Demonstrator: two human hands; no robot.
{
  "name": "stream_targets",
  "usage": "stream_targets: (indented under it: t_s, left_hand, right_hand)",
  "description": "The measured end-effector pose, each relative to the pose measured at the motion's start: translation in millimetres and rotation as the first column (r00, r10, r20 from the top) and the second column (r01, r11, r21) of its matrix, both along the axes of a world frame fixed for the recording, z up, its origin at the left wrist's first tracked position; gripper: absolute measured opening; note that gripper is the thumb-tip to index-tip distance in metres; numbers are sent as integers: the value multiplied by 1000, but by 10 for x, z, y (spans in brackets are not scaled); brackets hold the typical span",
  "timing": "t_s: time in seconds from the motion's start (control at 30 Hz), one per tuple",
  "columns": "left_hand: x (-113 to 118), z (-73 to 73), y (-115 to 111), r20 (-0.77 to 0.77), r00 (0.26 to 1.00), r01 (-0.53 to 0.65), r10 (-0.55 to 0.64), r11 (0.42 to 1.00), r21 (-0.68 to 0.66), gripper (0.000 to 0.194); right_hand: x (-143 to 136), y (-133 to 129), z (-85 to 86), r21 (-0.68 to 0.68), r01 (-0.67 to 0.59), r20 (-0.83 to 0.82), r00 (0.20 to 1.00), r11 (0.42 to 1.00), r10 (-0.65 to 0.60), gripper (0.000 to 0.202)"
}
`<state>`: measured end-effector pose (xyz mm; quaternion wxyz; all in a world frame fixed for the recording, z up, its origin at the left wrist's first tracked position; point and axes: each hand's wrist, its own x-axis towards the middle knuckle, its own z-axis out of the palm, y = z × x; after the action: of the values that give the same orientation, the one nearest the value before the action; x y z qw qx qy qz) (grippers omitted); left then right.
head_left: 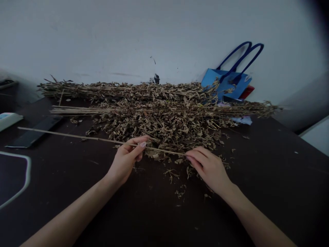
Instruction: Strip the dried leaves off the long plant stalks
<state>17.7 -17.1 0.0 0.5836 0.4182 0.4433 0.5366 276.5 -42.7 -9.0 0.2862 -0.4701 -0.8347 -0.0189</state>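
A long, thin dried plant stem (77, 136) runs from the left toward the middle, its left part bare. My left hand (128, 154) pinches it between thumb and fingers near the centre. Farther right, my right hand (208, 166) has its fingers closed on the same stem, with the fingertips partly hidden. Right behind both hands lies a heap of dry, curled brown leaves (174, 127). Small leaf bits (181, 191) are scattered on the dark table (164, 219) between my forearms.
Bundled dried stalks (115, 90) stretch along the wall, with bare stems (77, 110) sticking out leftward. A blue bag (226, 82) with dark handles leans at the back right. On the left are a dark flat object (36, 133), a white box-like item (9, 120) and a white cable (27, 171).
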Motion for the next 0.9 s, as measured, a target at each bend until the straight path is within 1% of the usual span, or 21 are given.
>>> stream_targets:
  t_s: [0.1, 0.17, 0.2, 0.27, 0.33, 0.4, 0.53, 0.67, 0.77, 0.9]
  left_hand:
    - [26, 44, -52, -46, 996, -72, 75, 995, 68, 32]
    - [46, 61, -88, -34, 997, -70, 73, 995, 78, 29]
    - [56, 61, -106, -20, 999, -44, 46, 997, 68, 26]
    - [79, 48, -143, -7, 999, 44, -44, 999, 22, 20]
    - [105, 17, -179, -28, 989, 146, -147, 988, -44, 21]
    - [130, -18, -205, -61, 974, 210, -216, 973, -93, 23]
    - [158, -70, -212, -101, 961, 242, -257, 960, -144, 26]
    - [156, -80, -186, -115, 945, 286, -306, 944, -167, 26]
    - [158, -84, -180, -120, 948, 271, -294, 946, -180, 27]
    - [158, -88, -175, -146, 963, 199, -226, 963, -182, 27]
  right_hand:
    - [-25, -15, -6, 27, 2, 10, 1000, 1000, -3, 18]
    - [-51, -30, -15, 26, 4, 23, 1000, 1000, -5, 18]
    - [-67, -39, -22, 27, 4, 26, 1000, 1000, -5, 18]
    - [-105, -59, -33, 32, -3, 27, 1000, 999, 2, 17]
    - [-141, -80, -40, 50, -14, 31, 999, 999, 13, 16]
    - [-168, -101, -43, 68, -26, 43, 999, 997, 23, 16]
    - [-183, -125, -50, 94, -31, 72, 997, 995, 25, 16]
    - [-179, -119, -41, 112, -27, 88, 996, 993, 17, 17]
    - [-181, -113, -21, 111, -32, 79, 997, 993, 24, 18]
    - [-189, -114, -16, 102, -34, 72, 997, 994, 26, 20]
